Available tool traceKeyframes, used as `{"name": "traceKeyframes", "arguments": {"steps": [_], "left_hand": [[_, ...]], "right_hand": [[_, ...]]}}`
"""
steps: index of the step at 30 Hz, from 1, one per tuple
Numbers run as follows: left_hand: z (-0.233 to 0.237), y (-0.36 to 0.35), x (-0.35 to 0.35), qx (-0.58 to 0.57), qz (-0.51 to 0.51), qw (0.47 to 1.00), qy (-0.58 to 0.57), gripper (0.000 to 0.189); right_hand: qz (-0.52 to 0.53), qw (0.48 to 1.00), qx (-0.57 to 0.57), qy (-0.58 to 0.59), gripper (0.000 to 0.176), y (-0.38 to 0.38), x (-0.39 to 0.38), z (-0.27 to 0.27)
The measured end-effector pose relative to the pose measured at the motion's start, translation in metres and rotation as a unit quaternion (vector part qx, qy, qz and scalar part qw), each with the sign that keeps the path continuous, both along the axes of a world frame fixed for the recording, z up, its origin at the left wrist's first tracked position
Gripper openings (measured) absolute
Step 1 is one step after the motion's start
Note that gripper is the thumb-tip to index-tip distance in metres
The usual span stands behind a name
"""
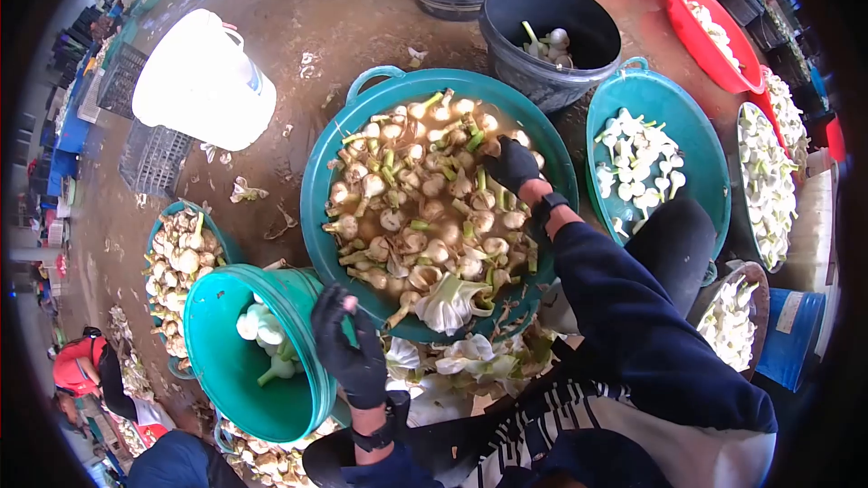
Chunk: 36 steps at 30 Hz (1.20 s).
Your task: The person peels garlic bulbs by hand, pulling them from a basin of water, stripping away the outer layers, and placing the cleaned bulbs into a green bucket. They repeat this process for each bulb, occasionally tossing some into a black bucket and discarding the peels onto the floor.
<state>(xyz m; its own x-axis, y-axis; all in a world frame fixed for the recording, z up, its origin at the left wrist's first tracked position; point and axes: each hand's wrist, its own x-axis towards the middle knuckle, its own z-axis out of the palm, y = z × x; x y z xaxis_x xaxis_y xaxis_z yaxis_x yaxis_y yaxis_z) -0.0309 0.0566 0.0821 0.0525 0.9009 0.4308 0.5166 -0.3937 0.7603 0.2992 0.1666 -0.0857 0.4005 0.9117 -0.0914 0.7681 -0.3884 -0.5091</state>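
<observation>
A wide teal tub (316,244) in front of me is filled with murky water and many garlic bulbs (434,185) with short green stems. My right hand (514,165), in a black glove, reaches into its far right part, the fingers curled down around a garlic bulb that they largely hide. Left of the tub, my gloved left hand (351,357) is raised with its fingers apart and nothing in them; one fingertip is bare. Beside it a tilted green bucket (212,334) holds a few peeled white garlic bulbs (271,339). Loose garlic skins (452,303) lie at the tub's near edge.
A black bucket (515,27) with some bulbs stands behind the tub. At right, a teal basin (705,154) holds cleaned garlic. A white bucket (199,81) sits on a crate (154,163) at left, near a basin of unpeeled garlic (181,253). Another person (81,366) is at lower left.
</observation>
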Motion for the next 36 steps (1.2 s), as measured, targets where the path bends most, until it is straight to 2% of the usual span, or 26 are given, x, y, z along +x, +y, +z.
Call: {"name": "traceKeyframes", "arguments": {"steps": [2, 5, 8, 9, 13, 16, 19, 22, 23, 24, 25, 27, 29, 32, 36], "left_hand": [[-0.008, -0.001, 0.003, -0.015, -0.020, 0.999, 0.042, 0.026], [-0.018, 0.001, 0.009, -0.047, -0.047, 0.997, 0.031, 0.027], [-0.022, 0.000, 0.014, -0.086, -0.059, 0.994, 0.026, 0.022], [-0.024, 0.000, 0.016, -0.097, -0.056, 0.993, 0.020, 0.022], [-0.030, -0.002, 0.022, -0.105, -0.069, 0.992, 0.017, 0.022], [-0.031, -0.007, 0.027, -0.123, -0.078, 0.989, 0.012, 0.023], [-0.028, -0.009, 0.031, -0.140, -0.087, 0.986, 0.011, 0.023], [-0.034, -0.008, 0.030, -0.120, -0.118, 0.985, 0.029, 0.021], [-0.032, -0.007, 0.032, -0.115, -0.123, 0.985, 0.027, 0.021], [-0.036, -0.008, 0.033, -0.125, -0.126, 0.984, 0.014, 0.021], [-0.043, -0.008, 0.033, -0.134, -0.128, 0.983, 0.000, 0.021], [-0.050, -0.010, 0.035, -0.162, -0.132, 0.977, -0.033, 0.021], [-0.051, -0.013, 0.038, -0.201, -0.137, 0.967, -0.071, 0.022], [-0.056, -0.020, 0.042, -0.278, -0.111, 0.946, -0.126, 0.025], [-0.058, -0.024, 0.043, -0.393, -0.076, 0.869, -0.290, 0.033]], "right_hand": [[-0.009, 0.995, -0.100, -0.021, 0.060, 0.018, 0.005, -0.012], [-0.015, 0.991, -0.128, 0.041, 0.057, 0.036, 0.007, -0.036], [-0.004, 0.970, -0.219, 0.110, 0.047, 0.047, 0.013, -0.042], [0.006, 0.979, -0.173, 0.110, 0.037, 0.045, 0.012, -0.051], [0.038, 0.975, -0.168, 0.139, 0.041, 0.042, 0.018, -0.071], [0.025, 0.971, -0.109, 0.211, 0.043, 0.038, 0.019, -0.085], [0.024, 0.962, -0.028, 0.270, 0.044, 0.041, 0.026, -0.138], [0.064, 0.950, -0.086, 0.293, 0.046, 0.041, 0.029, -0.126], [0.020, 0.919, -0.056, 0.390, 0.048, 0.042, 0.027, -0.124], [0.013, 0.918, -0.038, 0.395, 0.050, 0.039, 0.029, -0.121], [0.018, 0.939, -0.007, 0.344, 0.053, 0.033, 0.029, -0.117], [0.023, 0.968, 0.065, 0.240, 0.058, 0.022, 0.015, -0.075], [0.025, 0.975, 0.148, 0.162, 0.064, 0.004, -0.011, -0.018], [0.078, 0.964, 0.128, 0.219, 0.069, -0.033, -0.051, 0.045], [0.171, 0.934, 0.156, 0.273, 0.066, -0.088, -0.108, 0.090]]}}
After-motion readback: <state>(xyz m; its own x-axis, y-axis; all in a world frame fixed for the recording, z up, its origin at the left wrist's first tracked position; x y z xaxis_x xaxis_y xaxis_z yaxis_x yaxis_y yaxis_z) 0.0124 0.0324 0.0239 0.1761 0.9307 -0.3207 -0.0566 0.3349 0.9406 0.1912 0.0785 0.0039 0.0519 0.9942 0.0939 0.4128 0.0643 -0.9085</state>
